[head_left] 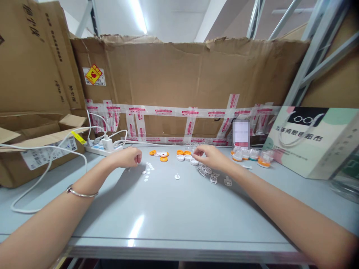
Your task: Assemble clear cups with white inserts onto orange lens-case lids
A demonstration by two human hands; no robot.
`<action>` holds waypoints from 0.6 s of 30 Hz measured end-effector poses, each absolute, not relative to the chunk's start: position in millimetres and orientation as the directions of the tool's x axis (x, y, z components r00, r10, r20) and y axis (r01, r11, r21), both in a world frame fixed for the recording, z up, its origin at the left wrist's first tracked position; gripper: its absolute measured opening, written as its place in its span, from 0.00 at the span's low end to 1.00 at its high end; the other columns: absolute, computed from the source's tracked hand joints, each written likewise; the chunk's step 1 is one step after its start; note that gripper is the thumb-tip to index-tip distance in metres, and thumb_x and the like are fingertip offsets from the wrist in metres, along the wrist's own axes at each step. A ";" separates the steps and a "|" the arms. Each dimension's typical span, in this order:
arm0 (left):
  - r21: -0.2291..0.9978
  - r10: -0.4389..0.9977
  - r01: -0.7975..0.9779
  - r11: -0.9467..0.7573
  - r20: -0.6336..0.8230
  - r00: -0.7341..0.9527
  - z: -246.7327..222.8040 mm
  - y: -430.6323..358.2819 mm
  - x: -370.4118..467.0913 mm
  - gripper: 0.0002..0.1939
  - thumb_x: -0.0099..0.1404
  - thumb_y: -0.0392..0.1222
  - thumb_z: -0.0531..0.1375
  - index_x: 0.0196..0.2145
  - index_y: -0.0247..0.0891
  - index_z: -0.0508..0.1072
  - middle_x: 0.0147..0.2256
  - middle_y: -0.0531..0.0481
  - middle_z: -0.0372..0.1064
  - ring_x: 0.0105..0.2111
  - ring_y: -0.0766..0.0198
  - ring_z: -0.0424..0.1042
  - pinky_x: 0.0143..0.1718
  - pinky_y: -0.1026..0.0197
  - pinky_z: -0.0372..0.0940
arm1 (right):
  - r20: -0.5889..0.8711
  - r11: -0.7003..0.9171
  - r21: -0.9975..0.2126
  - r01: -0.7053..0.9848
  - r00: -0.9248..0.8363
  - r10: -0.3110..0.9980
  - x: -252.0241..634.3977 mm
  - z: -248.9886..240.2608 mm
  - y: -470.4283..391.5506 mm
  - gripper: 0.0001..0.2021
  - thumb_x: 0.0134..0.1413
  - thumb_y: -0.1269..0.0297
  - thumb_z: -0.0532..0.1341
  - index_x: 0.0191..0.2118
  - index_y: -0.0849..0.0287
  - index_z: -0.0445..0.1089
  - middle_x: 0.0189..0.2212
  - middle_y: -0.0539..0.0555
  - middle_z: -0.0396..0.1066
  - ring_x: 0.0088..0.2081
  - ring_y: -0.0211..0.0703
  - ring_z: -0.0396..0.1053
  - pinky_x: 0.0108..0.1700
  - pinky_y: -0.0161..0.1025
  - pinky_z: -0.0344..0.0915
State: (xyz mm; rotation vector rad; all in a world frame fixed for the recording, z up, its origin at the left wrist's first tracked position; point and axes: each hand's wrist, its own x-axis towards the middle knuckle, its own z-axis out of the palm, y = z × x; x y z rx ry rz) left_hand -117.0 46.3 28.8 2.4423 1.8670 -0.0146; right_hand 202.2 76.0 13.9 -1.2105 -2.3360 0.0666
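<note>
Grey tabletop [196, 213], white caps [187, 158] beside right hand [209, 155], discs [149, 169] near left hand [130, 157]

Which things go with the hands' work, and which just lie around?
Probably in use:
small flat white discs
round orange plastic pieces
round white plastic pieces
white openwork plastic pieces

Probably lying about:
white power strip
boxy pale paper bag

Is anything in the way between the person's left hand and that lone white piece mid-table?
Only low things: small white discs lie scattered between the left hand and the lone white piece. They look flat, so the hand could probably pass over them.
</note>
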 end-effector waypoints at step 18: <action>0.004 0.953 0.982 -0.190 -0.241 0.186 30.6 40.5 -117.2 0.16 0.42 0.31 0.52 0.31 0.36 0.71 0.32 0.47 0.72 0.30 0.60 0.70 0.24 0.66 0.58 | 0.395 0.614 -0.259 0.745 -0.499 0.772 202.3 14.0 75.3 0.08 0.50 0.61 0.55 0.29 0.59 0.69 0.29 0.52 0.72 0.32 0.41 0.67 0.35 0.36 0.60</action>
